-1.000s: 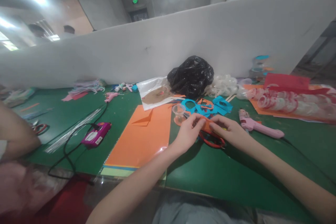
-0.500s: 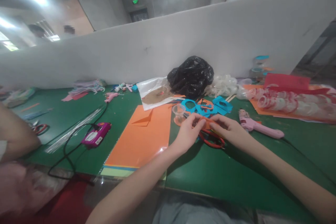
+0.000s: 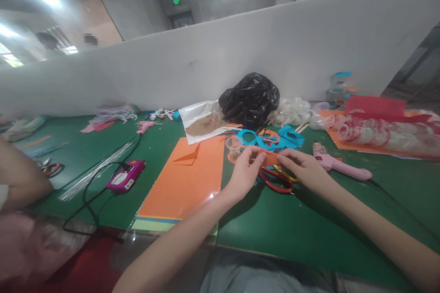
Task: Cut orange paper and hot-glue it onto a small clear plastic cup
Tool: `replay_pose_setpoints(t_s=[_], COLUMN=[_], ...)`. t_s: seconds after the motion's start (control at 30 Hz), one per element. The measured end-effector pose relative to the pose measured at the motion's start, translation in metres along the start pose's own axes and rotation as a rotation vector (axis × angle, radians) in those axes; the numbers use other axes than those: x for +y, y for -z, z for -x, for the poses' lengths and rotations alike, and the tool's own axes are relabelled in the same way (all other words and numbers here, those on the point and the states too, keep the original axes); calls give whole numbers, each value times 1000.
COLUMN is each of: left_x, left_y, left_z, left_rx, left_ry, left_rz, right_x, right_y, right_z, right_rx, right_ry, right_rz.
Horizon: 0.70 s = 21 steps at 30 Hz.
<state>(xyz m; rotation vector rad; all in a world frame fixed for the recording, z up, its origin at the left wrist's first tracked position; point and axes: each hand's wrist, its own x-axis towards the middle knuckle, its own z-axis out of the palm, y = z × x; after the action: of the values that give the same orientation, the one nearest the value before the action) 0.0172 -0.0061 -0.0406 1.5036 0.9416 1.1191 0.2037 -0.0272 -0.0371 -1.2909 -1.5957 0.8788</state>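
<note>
My left hand [image 3: 244, 171] and my right hand [image 3: 301, 168] both pinch a small orange paper piece [image 3: 270, 158], held just above the green table [image 3: 309, 224]. Red-handled scissors [image 3: 276, 182] lie on the table right under my hands. Blue and orange paper cut-outs [image 3: 271, 139] and a small clear cup [image 3: 234, 144] lie just beyond my fingers. A large orange sheet [image 3: 187, 178] lies to the left of my left hand.
A pink glue gun [image 3: 338, 167] lies to the right, a magenta glue gun [image 3: 125, 176] with a black cord to the left. A black bag [image 3: 250, 98], clear tape rolls [image 3: 374, 132] and a white partition stand behind. Another person's arm [image 3: 20, 178] reaches in at far left.
Both hands have lifted the orange piece slightly up and away from the scissors, whose handles now show more. Nothing else moved.
</note>
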Motion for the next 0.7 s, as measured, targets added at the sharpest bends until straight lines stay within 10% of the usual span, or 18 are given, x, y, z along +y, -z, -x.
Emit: replay_pose_setpoints(t_s=[0.7], left_x=[0], left_y=[0], left_z=[0], left_rx=[-17], left_ry=[-34], left_rz=[23], right_x=[-7], right_y=[3], right_z=[0], right_rx=[-9], right_ry=[-109], right_rz=[21])
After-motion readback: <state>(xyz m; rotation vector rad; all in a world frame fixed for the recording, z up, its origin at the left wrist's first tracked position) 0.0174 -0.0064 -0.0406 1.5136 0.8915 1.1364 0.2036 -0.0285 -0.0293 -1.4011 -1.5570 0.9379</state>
